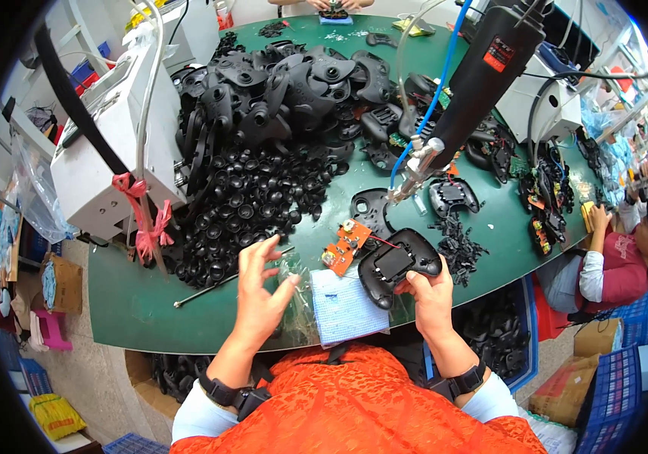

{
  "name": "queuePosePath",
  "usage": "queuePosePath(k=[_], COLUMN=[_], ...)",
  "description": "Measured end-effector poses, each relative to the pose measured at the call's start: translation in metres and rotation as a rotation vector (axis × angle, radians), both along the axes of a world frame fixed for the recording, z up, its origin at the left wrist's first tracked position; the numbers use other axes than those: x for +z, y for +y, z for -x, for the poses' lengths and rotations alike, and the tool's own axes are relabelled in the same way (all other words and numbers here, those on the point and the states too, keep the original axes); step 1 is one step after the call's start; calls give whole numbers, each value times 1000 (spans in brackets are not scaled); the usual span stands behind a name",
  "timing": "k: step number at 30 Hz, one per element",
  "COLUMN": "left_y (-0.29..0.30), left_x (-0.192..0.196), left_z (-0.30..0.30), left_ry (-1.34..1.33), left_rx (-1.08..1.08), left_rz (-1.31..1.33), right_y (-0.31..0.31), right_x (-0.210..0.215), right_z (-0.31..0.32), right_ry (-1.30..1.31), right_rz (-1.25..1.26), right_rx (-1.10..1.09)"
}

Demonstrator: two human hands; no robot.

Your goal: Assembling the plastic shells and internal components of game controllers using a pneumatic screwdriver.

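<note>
My right hand (431,301) grips a black game controller shell (375,281) by its right side, above the front edge of the table. A red wire runs from the shell to an orange circuit board (346,244) at its left. My left hand (257,299) hovers to the left of the board, fingers apart, holding nothing. Between my hands lies a folded light-blue cloth (345,314). Just left of the cloth is some clear plastic film (296,291). Another black shell piece (370,208) rests behind the held one.
Black cup-shaped parts (248,197) and controller shells (263,91) are heaped on the green table (142,310). An electric screwdriver (479,83) hangs at right, over small black pieces (460,253). Grey machine boxes (116,144) flank the area. A co-worker (626,253) sits at right.
</note>
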State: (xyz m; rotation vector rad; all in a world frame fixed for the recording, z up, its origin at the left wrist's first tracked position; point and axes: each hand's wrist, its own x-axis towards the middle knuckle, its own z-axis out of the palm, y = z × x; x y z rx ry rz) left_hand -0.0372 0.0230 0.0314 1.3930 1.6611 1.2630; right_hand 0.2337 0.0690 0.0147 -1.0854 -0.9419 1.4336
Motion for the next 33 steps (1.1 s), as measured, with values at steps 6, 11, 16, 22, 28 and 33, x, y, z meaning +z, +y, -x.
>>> queuePosePath(k=[6, 11, 16, 22, 28, 33], left_y=[-11, -13, -15, -19, 0, -66], left_x=[19, 25, 18, 27, 90, 187], left_z=[28, 43, 37, 31, 33, 47], left_ry=[-110, -82, -100, -87, 19, -82], left_rx=[11, -2, -42, -53, -217, -341], left_rz=[-105, -130, -93, -82, -319, -555], right_y=[3, 45, 125, 136, 69, 33], right_x=[47, 68, 76, 26, 101, 254], right_z=[-49, -136, -236, -310, -239, -130], right_ry=[31, -186, -161, -532, -471, -586], right_rz=[-116, -308, -396, -32, -403, -1110], right_rx=[-234, -484, -667, -900, -704, -23])
